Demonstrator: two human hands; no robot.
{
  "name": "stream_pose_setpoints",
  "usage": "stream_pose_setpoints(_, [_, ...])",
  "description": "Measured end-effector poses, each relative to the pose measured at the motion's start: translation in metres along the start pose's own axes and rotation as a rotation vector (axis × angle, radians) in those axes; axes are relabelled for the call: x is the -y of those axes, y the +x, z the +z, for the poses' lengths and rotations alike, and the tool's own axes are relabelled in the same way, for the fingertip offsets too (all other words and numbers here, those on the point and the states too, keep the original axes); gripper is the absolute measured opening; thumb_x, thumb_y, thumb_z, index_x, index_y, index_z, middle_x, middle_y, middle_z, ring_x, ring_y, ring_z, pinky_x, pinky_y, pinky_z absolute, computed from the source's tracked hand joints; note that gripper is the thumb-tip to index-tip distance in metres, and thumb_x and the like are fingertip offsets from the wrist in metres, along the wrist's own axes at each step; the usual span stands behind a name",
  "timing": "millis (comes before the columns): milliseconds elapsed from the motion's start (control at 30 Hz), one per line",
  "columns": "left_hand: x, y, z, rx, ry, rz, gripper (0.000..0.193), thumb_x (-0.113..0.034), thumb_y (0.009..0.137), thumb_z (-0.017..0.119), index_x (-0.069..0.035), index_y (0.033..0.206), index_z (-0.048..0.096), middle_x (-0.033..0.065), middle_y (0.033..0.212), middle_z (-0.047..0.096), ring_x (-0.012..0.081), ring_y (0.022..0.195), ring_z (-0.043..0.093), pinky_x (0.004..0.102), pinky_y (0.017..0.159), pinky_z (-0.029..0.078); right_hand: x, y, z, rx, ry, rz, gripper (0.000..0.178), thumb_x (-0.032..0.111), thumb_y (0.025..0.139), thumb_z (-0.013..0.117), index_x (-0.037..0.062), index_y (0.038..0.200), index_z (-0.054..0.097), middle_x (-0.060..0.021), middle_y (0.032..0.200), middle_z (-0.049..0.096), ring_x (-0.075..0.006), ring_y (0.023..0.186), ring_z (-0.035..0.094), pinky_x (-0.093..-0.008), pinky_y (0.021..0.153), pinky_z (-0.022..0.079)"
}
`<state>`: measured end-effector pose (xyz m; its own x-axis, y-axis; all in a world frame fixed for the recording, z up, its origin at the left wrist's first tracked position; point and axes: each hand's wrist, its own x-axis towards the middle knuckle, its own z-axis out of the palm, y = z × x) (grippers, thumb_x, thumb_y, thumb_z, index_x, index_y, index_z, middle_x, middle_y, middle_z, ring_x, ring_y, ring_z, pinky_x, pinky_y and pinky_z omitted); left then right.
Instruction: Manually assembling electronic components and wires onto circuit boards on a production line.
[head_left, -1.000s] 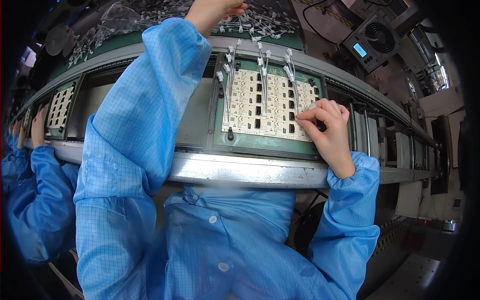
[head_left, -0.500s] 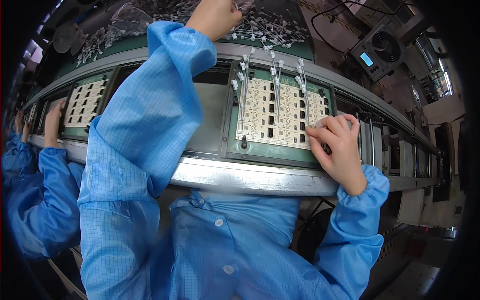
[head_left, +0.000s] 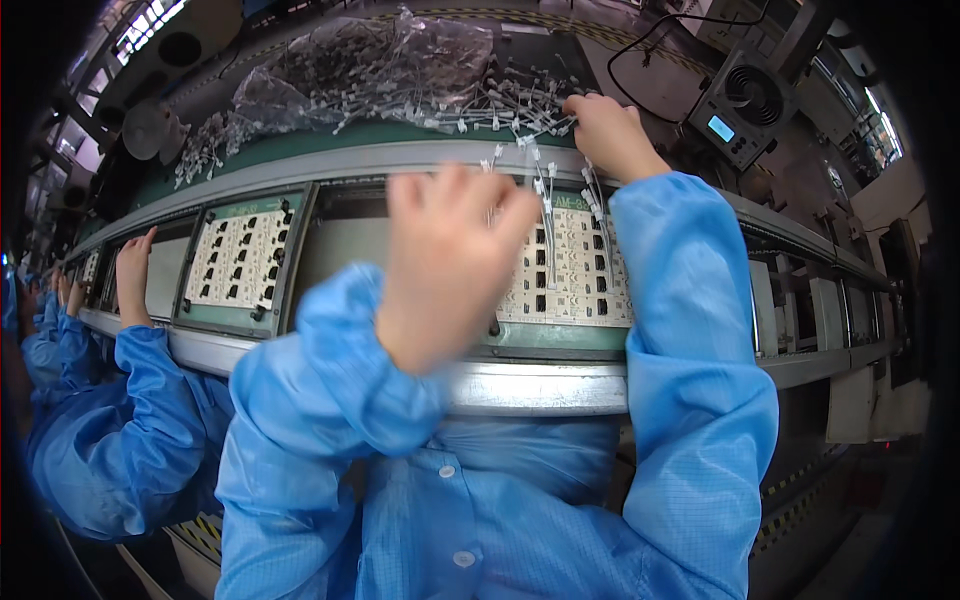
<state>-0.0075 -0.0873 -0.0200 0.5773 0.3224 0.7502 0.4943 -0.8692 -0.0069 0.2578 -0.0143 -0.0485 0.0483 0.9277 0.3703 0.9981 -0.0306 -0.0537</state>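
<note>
My left hand (head_left: 455, 262) hangs over the left part of a panel of white circuit boards (head_left: 570, 312), smeared by motion; its fingers look bent, but whether they hold anything does not show. At the far side, my right hand (head_left: 618, 135) is at the right end of a heap of thin cables with white plugs (head_left: 470, 112). Its fingers are closed at the heap's edge, and what they grip is hidden. The panel sits in a green fixture (head_left: 560, 338), with several cables (head_left: 548, 215) lying across it, their plugs beyond its far edge. My right sleeve covers its right side.
A metal conveyor rail (head_left: 540, 388) runs across in front of me. To the left, another green fixture (head_left: 235, 318) carries a similar panel, beside a co-worker's hand (head_left: 132, 280). Clear plastic bags (head_left: 440, 60) lie among the cables. A fan unit (head_left: 745, 105) stands at the far right.
My left hand has come back from the cable heap to above the panel. My right hand has left the panel's right side and reached out to the heap. The view has shifted.
</note>
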Motion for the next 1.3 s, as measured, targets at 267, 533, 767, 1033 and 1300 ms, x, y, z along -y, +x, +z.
stream_pose_setpoints(267, [-0.032, -0.036, 0.008, 0.439, -0.525, -0.106, 0.012, -0.002, 0.081, 0.061, -0.009, 0.091, 0.065, 0.0057, 0.087, 0.063, 0.0249, 0.09, 0.059, 0.0411, 0.086, 0.037, -0.036, 0.034, 0.035, 0.033, 0.37, -0.016, 0.025, 0.011, 0.083, 0.065, 0.0025, 0.106, 0.07, -0.0148, 0.105, 0.07, -0.0306, 0.098, 0.067, -0.04, 0.084, 0.052])
stream_pose_setpoints(533, [-0.008, -0.003, -0.006, 0.436, -0.864, -0.474, 0.008, -0.001, 0.082, 0.069, -0.003, 0.089, 0.07, 0.007, 0.085, 0.071, 0.0148, 0.078, 0.067, 0.0263, 0.072, 0.051, -0.002, 0.035, 0.03, 0.093, 0.217, 0.111, 0.034, 0.035, 0.083, 0.073, 0.0033, 0.094, 0.073, -0.0142, 0.092, 0.073, -0.0299, 0.086, 0.068, -0.0404, 0.078, 0.053])
stream_pose_setpoints(767, [-0.017, -0.001, -0.005, 0.166, -0.164, -0.101, 0.016, -0.004, 0.075, 0.066, -0.013, 0.087, 0.062, 0.0014, 0.079, 0.06, 0.0218, 0.08, 0.057, 0.0395, 0.076, 0.035, -0.02, 0.066, 0.008, -0.127, 0.707, 0.134, 0.039, 0.039, 0.089, 0.071, 0.0003, 0.098, 0.07, -0.0052, 0.075, 0.068, -0.0108, 0.068, 0.064, -0.0263, 0.066, 0.051])
stream_pose_setpoints(1033, [-0.057, -0.024, 0.012, 0.373, 0.022, -0.007, 0.014, -0.009, 0.075, 0.067, -0.01, 0.088, 0.063, 0.0036, 0.084, 0.059, 0.0255, 0.085, 0.056, 0.0421, 0.079, 0.036, -0.012, 0.054, -0.018, -0.057, 1.115, 0.225, 0.022, 0.019, 0.089, 0.065, -0.0028, 0.092, 0.069, -0.0083, 0.072, 0.068, -0.0156, 0.057, 0.064, -0.028, 0.052, 0.048])
stream_pose_setpoints(1300, [-0.056, -0.023, 0.025, 0.474, -0.072, -0.022, 0.005, -0.011, 0.08, 0.067, -0.01, 0.085, 0.066, 0.0048, 0.087, 0.059, 0.0267, 0.088, 0.055, 0.0404, 0.078, 0.038, -0.04, 0.023, -0.042, -0.228, 1.472, 0.295, 0.021, 0.015, 0.095, 0.063, -0.0006, 0.11, 0.062, -0.0102, 0.094, 0.07, -0.0156, 0.084, 0.069, -0.0255, 0.071, 0.052])
